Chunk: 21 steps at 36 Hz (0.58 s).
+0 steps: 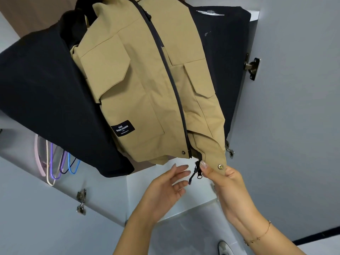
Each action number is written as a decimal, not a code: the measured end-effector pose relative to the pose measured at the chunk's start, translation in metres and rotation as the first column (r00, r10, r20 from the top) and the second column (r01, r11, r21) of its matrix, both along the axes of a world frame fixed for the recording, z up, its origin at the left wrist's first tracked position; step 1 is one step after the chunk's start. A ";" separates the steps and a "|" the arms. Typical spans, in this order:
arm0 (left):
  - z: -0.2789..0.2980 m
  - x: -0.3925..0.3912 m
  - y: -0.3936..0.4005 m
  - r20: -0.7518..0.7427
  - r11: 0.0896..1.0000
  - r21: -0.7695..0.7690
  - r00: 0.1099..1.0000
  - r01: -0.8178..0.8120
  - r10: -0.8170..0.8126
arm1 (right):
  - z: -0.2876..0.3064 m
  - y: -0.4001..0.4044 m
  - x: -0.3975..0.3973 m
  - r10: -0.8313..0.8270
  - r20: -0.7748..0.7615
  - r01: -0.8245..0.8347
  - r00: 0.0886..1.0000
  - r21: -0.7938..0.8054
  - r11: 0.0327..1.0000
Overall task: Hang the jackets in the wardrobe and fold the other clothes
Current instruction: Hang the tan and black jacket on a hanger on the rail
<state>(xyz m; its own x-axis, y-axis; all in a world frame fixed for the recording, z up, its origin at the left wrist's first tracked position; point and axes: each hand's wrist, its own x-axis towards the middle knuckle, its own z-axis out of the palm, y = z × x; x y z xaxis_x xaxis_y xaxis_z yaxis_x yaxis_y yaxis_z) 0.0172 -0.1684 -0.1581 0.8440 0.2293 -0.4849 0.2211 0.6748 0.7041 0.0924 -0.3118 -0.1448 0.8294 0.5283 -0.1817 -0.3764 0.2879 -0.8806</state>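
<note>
A tan jacket with flap pockets and a black label hangs inside the wardrobe, its dark zipper closed down the front. Black garments hang on both sides of it. My right hand pinches the jacket's lower right hem corner by the brass snap. The black zipper pull dangles just left of that hand. My left hand hovers just left of the pull with fingers spread, holding nothing.
Several empty hangers in pink, white, purple and blue hang at the left. An open white wardrobe door with a hinge stands at the right. Another door with hinges stands at the lower left.
</note>
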 end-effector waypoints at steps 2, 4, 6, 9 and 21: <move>-0.004 0.008 0.002 0.016 0.989 -0.138 0.998 -0.054 0.057 | 0.000 -0.001 0.000 0.001 -0.015 -0.001 1.000 0.005 1.000; -0.004 0.019 -0.002 0.060 0.980 -0.157 0.990 -0.119 0.129 | 0.000 -0.001 0.001 0.009 -0.018 -0.009 1.000 0.007 1.000; -0.001 0.029 -0.008 0.123 0.967 -0.153 0.967 -0.202 0.221 | 0.001 -0.002 0.002 0.009 -0.014 -0.009 1.000 0.002 1.000; 0.007 0.031 -0.012 0.176 0.961 -0.061 0.944 -0.271 0.278 | 0.001 -0.004 0.004 -0.012 -0.017 0.012 1.000 0.001 1.000; 0.056 0.003 -0.050 0.391 0.879 0.287 0.884 -0.381 0.256 | 0.015 -0.008 -0.003 -0.022 0.011 0.020 1.000 0.208 0.978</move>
